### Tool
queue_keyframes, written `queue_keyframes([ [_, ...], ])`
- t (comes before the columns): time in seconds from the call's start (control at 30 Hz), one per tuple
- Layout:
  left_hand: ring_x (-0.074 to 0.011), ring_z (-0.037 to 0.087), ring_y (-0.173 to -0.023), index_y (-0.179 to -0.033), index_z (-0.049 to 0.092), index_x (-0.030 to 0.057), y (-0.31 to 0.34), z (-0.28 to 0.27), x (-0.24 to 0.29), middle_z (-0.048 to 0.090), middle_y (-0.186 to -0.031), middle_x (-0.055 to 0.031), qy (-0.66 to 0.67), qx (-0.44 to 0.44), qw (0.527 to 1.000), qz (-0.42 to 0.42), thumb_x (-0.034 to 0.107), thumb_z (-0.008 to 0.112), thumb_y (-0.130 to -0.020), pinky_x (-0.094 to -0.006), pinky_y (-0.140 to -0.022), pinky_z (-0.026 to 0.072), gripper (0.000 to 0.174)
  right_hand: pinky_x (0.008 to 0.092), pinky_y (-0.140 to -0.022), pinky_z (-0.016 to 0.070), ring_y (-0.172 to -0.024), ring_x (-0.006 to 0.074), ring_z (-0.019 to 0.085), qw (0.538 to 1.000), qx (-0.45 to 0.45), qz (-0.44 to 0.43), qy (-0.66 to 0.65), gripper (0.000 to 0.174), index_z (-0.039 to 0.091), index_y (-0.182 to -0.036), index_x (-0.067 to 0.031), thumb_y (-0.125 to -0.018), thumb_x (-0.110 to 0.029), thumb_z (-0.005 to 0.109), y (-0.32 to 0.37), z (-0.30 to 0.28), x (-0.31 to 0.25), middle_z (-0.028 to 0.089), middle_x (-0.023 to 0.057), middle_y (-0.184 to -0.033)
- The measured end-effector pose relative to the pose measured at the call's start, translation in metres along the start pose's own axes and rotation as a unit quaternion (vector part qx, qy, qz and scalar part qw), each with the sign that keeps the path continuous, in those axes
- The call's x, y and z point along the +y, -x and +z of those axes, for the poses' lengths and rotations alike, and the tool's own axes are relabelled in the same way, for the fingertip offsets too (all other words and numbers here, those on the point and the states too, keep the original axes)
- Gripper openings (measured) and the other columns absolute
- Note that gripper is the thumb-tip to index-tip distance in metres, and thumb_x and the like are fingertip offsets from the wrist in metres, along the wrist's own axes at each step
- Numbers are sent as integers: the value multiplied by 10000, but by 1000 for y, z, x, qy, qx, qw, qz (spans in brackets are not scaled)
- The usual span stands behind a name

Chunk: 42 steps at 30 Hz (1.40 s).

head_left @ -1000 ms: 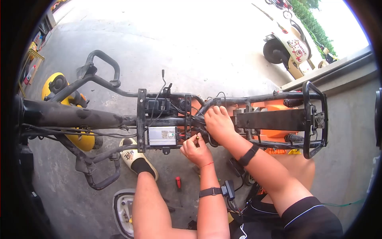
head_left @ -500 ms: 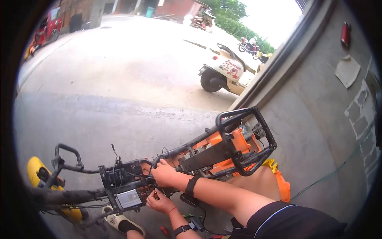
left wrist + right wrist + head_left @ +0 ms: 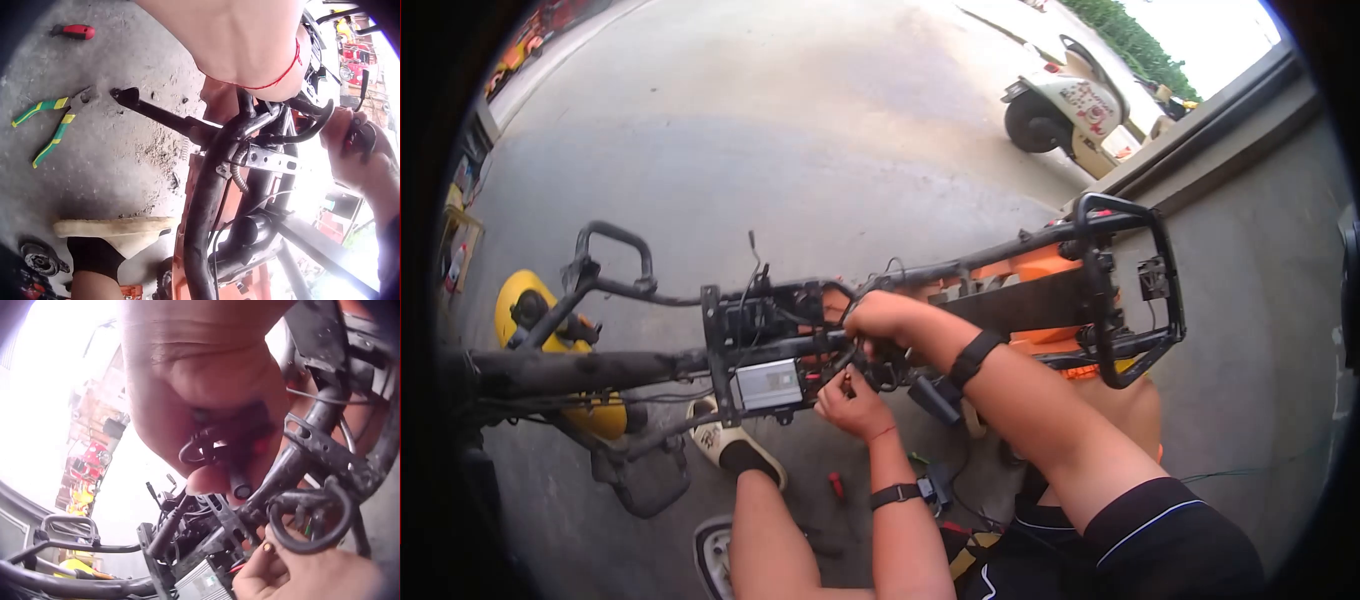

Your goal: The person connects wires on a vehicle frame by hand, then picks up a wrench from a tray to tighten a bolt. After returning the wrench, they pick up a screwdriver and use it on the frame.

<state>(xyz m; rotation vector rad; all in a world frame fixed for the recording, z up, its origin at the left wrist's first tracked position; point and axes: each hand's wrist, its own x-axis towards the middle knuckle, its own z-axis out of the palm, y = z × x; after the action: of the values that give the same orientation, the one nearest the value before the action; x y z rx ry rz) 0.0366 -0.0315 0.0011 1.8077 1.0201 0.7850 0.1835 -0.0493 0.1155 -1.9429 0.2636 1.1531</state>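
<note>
In the head view my left hand (image 3: pixel 855 402) is beside the silver box (image 3: pixel 767 385) on the black frame (image 3: pixel 580 370). Its thumb and fingers pinch a small brass-coloured piece (image 3: pixel 267 547), clearer in the right wrist view. My right hand (image 3: pixel 882 320) is bent over the middle of the frame, just above the left. Close up, the right fingers curl round a dark cabled part (image 3: pixel 240 487), blurred and partly covered by the palm. A thick black cable loop (image 3: pixel 312 544) lies in front of the left hand. The left fingertips are hidden in the left wrist view.
Pliers with green and yellow handles (image 3: pixel 56 115) and a red-handled tool (image 3: pixel 78 31) lie on the floor. A black box (image 3: pixel 935 400) hangs near my right forearm. Orange body panels (image 3: pixel 1045 262) sit under the rear frame. A cream scooter (image 3: pixel 1085 112) stands beyond.
The head view has swung up and right, then partly back. My right hand has turned over, its fingers now tucked beneath it. My left hand still pinches its small piece by the silver box.
</note>
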Motion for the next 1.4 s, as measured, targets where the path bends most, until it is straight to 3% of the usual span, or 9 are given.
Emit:
queue_keyframes([
  [0.27,-295,528,-889,-865,679,42,4,-3,-4,614,-851,-78,6,-36,999,-15,82,701,-792,-413,-800,441,86,347,-571,566,-623,215,668,969,6,21,-244,191,612,-973,89,-984,-78,518,22,34,15,681,170,-847],
  [0.67,-315,564,-983,-905,725,23,5,1,-9,683,-928,-108,-12,-19,1000,-13,126,722,-822,-439,-906,447,132,404,-635,556,-744,314,708,971,96,-96,195,182,697,-825,59,-834,-74,573,12,25,13,701,245,-824],
  [0.73,-327,561,-935,-894,705,39,6,5,-13,664,-900,-100,5,9,999,38,133,734,-804,-456,-887,445,134,323,-607,553,-682,180,671,1000,11,-7,-5,148,694,-878,47,-883,-82,621,8,22,14,698,102,-796],
  [1.07,-319,515,-810,-816,577,90,11,8,-10,548,-844,-113,-20,-26,999,23,114,627,-840,-443,-710,401,60,478,-936,585,-1091,421,657,968,-84,63,-227,311,473,-1186,155,-1019,-102,420,-5,6,28,642,281,-1147],
  [1.1,-329,519,-816,-832,583,91,8,10,-10,538,-829,-115,-43,-7,998,50,101,603,-846,-453,-707,408,26,412,-815,603,-931,290,687,982,-13,37,-185,190,552,-1000,45,-1001,-89,418,11,20,10,647,125,-877],
  [1.17,-318,536,-851,-883,612,133,13,26,-19,554,-861,-87,7,6,1000,12,31,622,-761,-437,-756,410,159,240,-543,404,-630,67,462,919,-271,7,-286,271,463,-739,-159,-998,-92,420,-35,-19,29,435,-36,-667],
  [1.23,-349,519,-867,-898,589,121,9,25,-12,536,-900,-102,0,40,999,-13,56,608,-781,-463,-784,449,135,271,-526,444,-572,117,510,988,-98,-121,-6,97,591,-850,-73,-929,-63,534,-26,-19,21,480,-48,-649],
  [1.27,-344,520,-901,-899,571,111,8,26,-10,526,-908,-106,8,33,999,-37,50,606,-779,-457,-810,457,140,296,-552,469,-621,142,561,941,-256,19,-219,104,636,-942,-3,-881,-39,560,-118,-101,52,571,-2,-701],
  [1.4,-333,536,-911,-896,533,55,-23,-93,28,522,-919,-130,13,71,993,-98,78,628,-808,-428,-831,467,132,253,-383,364,-428,87,456,931,18,-255,260,109,588,-884,-70,-909,-161,532,-47,-74,47,535,-25,-618],
])
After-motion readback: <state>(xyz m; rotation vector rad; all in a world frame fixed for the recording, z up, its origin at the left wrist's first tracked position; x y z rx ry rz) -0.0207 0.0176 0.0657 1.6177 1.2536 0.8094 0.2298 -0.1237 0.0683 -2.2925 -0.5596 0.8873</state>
